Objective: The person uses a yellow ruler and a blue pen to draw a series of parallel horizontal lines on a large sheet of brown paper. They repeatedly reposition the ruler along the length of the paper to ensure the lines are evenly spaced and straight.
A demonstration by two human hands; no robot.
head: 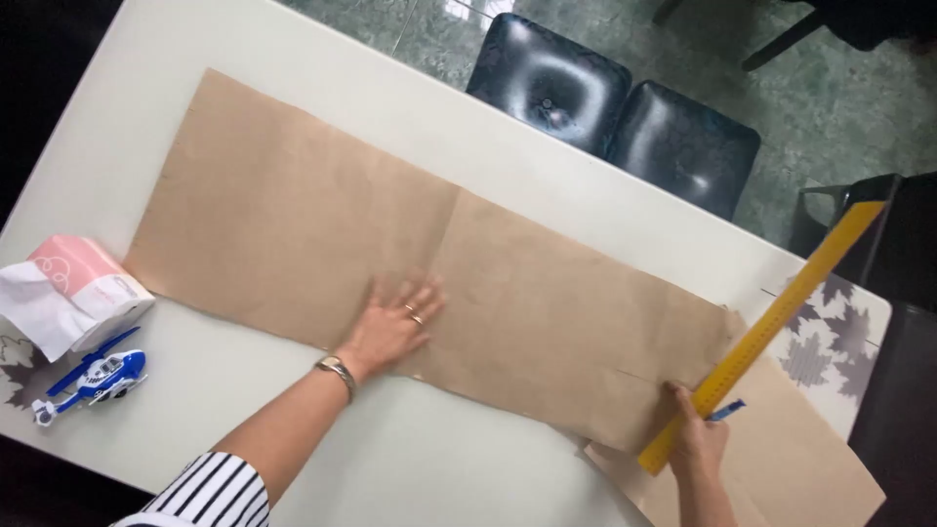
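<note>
Your left hand (392, 327) lay flat at the lower middle of the frame, its fingers (420, 293) spread apart and pressed palm-down on the brown paper (293, 224), gripping nothing — a ring showed on one finger and a wristwatch (337, 372) on the wrist, with a striped sleeve (210, 493) at the bottom edge. Your right hand (698, 439) sat at the lower right, fingers closed around the near end of a long yellow ruler (771, 327), and a small blue thing (727, 410), perhaps a pen, poked out beside it; I could not tell what it was. The ruler ran slantwise up toward the right edge of the frame, lying across the right end of the paper.

The paper stretched as a long creased sheet from the upper left to the lower right over the white counter (410, 459). At the left edge of the frame a pink-and-white tissue pack (73, 288) rested on the counter, and just below it a blue-and-white toy helicopter (98, 376). Beyond the counter's far edge — upper middle of the frame — stood two black stools (610, 107) on a green floor.
</note>
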